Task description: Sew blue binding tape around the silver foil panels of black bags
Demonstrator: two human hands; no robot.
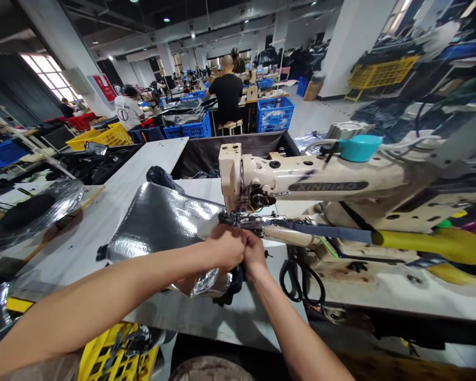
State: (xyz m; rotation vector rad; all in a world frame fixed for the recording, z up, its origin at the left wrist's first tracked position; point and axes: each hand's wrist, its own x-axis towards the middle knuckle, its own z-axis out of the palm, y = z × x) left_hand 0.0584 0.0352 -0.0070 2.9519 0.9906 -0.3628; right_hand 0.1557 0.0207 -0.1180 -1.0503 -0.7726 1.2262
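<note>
A shiny silver foil-faced piece [154,222] with dark edges lies on the pale table, its right edge at the needle area of a cream sewing machine [321,177]. My left hand [228,246] is closed on the edge of this piece, just in front of the machine's presser foot. Touching it on the right, my right hand [254,253] has its fingers pinched together at the same edge. What lies between those fingertips is too small to make out. A grey-blue binding strip [329,231] runs from the right to the needle area.
Black-handled scissors [301,283] lie right of my right hand. A yellow basket [117,352] stands below the table's front edge. Beyond the table [79,233] are a dark bin, blue crates [275,115] and people at work. A teal container [360,148] sits on the machine.
</note>
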